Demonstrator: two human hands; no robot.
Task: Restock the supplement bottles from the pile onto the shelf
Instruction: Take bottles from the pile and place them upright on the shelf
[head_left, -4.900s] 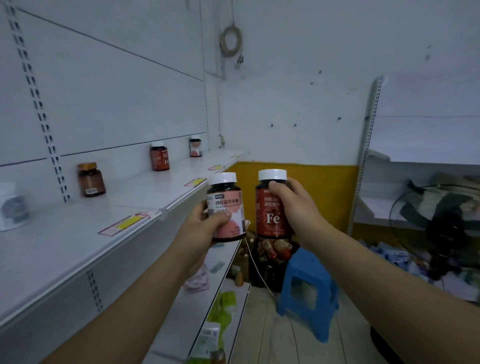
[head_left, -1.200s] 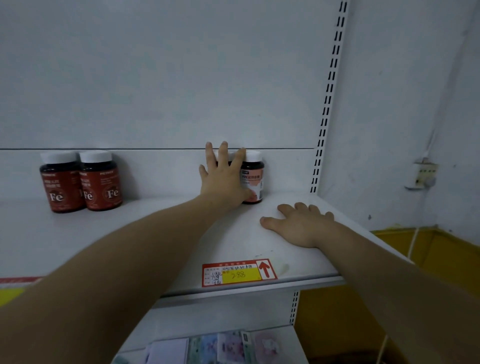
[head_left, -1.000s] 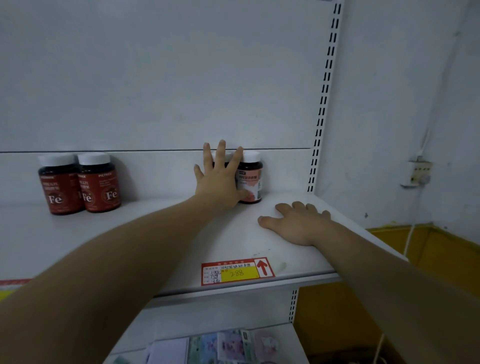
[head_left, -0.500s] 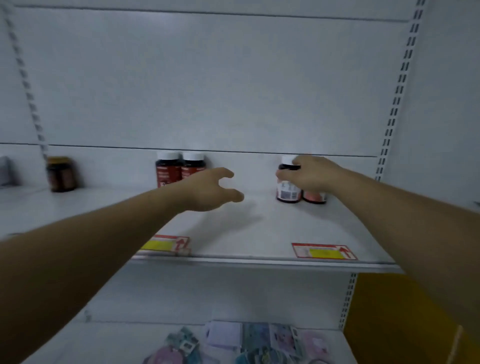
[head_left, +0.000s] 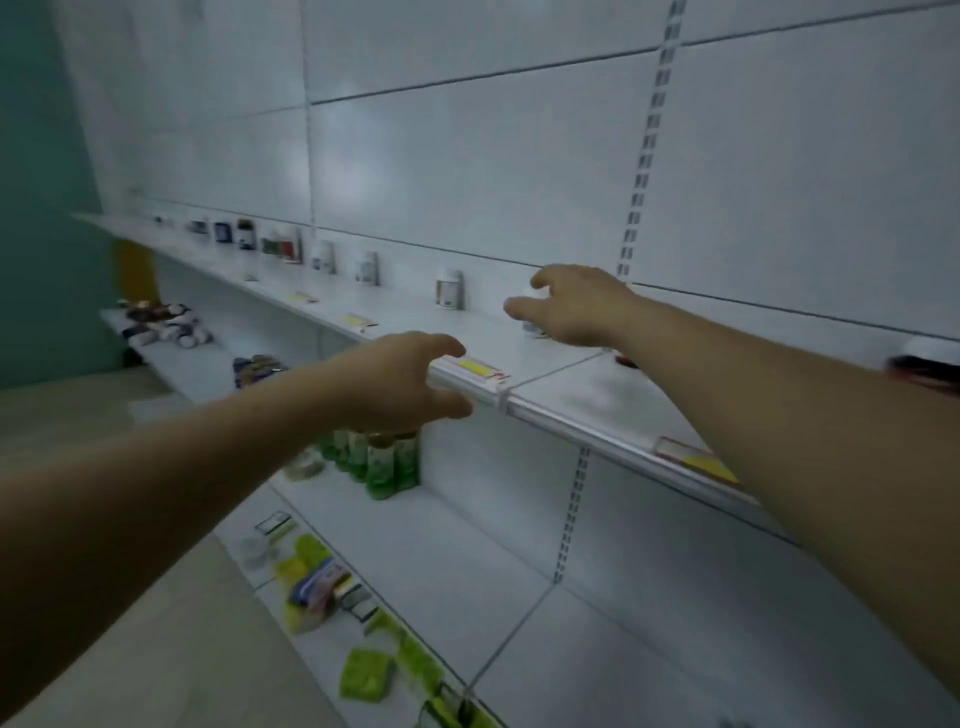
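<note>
Both hands are empty, fingers apart and loosely curved. The left hand hangs off the front lip of the shelf, near a yellow price tag. The right hand reaches over the shelf with thumb and fingers spread; a small bottle sits just behind and under it, mostly hidden, and I cannot tell if it is touched. Another white-capped bottle stands upright farther left against the back panel, and more bottles line up beyond it. The view is motion-blurred and turned left. The pile lies far down the lower shelf, well apart from both hands. The step looks like going for the next load, with placing done here for now. To do it well: walk to the pile rather than stretching, take one bottle per hand around the body below the cap, and pick matching labels so they group. Lift the right hand clear without clipping the bottle beneath it. The green bottles on the lower shelf under the left hand are easy to knock.
</note>
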